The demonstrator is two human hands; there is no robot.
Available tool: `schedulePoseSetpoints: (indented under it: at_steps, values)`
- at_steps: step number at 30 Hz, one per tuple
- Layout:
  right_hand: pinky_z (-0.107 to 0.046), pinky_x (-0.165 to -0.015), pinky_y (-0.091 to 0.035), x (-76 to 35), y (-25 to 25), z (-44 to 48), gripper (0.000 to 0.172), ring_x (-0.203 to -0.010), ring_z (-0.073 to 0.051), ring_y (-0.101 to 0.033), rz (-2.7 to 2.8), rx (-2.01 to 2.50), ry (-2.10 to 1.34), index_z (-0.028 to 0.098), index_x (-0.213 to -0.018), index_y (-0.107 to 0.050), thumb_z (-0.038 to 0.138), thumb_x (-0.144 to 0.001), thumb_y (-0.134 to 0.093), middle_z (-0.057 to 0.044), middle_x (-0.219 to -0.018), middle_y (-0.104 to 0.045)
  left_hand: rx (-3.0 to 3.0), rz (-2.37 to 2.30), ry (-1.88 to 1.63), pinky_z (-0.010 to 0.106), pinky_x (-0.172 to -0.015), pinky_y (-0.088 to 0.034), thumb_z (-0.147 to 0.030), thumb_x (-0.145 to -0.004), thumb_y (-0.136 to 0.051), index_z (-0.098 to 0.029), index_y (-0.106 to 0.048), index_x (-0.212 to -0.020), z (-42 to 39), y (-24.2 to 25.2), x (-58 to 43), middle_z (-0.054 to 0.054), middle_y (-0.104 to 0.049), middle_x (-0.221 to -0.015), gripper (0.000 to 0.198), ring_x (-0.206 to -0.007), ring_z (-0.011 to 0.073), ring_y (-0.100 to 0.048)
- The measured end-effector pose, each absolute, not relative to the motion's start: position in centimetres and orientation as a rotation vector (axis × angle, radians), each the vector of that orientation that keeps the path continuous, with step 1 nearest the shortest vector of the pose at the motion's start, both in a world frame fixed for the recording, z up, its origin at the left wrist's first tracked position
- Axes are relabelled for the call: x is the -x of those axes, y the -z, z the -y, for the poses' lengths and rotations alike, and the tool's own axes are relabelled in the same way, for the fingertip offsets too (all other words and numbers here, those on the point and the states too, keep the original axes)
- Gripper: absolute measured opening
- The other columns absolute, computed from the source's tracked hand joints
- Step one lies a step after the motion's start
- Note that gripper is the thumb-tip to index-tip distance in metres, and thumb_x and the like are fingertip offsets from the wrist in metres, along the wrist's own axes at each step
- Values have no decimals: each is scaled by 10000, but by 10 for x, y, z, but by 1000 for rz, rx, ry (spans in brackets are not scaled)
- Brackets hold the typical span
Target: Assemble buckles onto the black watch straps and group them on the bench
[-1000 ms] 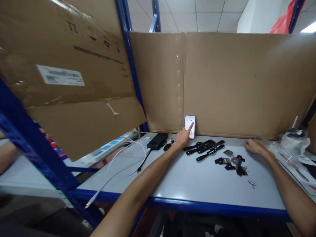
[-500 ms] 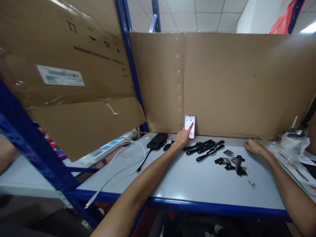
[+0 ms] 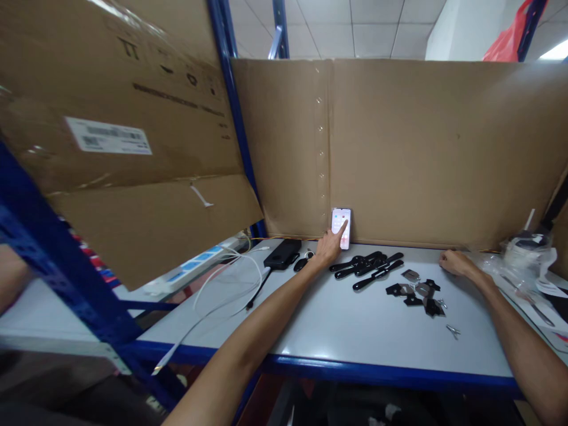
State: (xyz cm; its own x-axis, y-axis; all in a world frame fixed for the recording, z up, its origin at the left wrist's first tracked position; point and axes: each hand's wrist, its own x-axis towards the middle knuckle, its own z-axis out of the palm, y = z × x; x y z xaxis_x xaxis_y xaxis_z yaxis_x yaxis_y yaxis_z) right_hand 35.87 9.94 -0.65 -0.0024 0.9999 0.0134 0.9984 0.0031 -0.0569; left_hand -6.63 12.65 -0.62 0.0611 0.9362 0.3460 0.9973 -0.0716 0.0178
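A phone (image 3: 347,236) with a lit screen leans upright against the cardboard at the back of the table. My left hand (image 3: 329,245) reaches to it, the index finger stretched onto the screen and the other fingers curled; it holds nothing. Just right of it lie several black handles (image 3: 370,266), long and slim. Closer to me is a loose group of flat dark metal pieces (image 3: 417,293), with small silver screws (image 3: 453,331) in front. My right hand (image 3: 452,261) rests on the table at the right, fingers curled in, with nothing visible in them.
A black box-shaped device (image 3: 282,254) with a white cable (image 3: 213,307) lies at the left, by a small black oval object (image 3: 300,264). A power strip (image 3: 199,263) runs beneath the cardboard flap. Plastic-wrapped items (image 3: 528,251) crowd the right side. A blue post (image 3: 80,266) stands left.
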Motion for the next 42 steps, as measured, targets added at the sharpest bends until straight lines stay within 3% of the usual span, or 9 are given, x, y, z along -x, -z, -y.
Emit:
schedulePoseSetpoints:
  at_steps: [5, 11, 32, 37, 42]
  values:
    - [-237, -545, -359, -358, 5, -99, 289, -581, -180, -640, 2196, 2200, -36, 114, -877, -746, 178, -839, -466, -119, -761, -727, 2114, 1940, 399, 336, -795, -465, -82, -882, -457, -407, 164, -1540, -127, 7, 67, 152, -526, -1153, 961, -1036, 291, -623]
    - [-243, -552, -366, -356, 4, -98, 299, -587, -189, -646, 2189, 2200, -42, 114, -894, -749, 171, -833, -462, -117, -745, -723, 2109, 1960, 402, 325, -813, -462, -64, -868, -462, -399, 230, -1516, -126, 7, 67, 150, -523, -1172, 1006, -1059, 282, -611]
    - [-247, -532, -360, -357, 6, -99, 323, -537, -184, -630, 2186, 2173, -78, 99, -869, -742, 194, -866, -433, -131, -736, -717, 2126, 1942, 445, 376, -825, -471, -72, -892, -459, -427, 125, -1547, -130, 11, 68, 157, -525, -1165, 947, -1051, 313, -619]
    - [-254, -571, -378, -353, 0, -93, 322, -613, -207, -659, 2207, 2206, -65, 94, -886, -748, 169, -864, -435, -144, -736, -719, 2117, 1935, 448, 364, -793, -478, -56, -872, -468, -418, 119, -1551, -131, 12, 68, 158, -526, -1147, 968, -1035, 317, -625]
    - [-277, -716, -428, -324, -14, -77, 295, -921, -264, -686, 2181, 2102, 154, 139, -1036, -727, 178, -867, -489, -177, -1006, -730, 2107, 1923, 455, 347, -794, -477, -38, -865, -455, -413, 126, -1550, -131, 13, 68, 154, -524, -1158, 973, -1051, 302, -617]
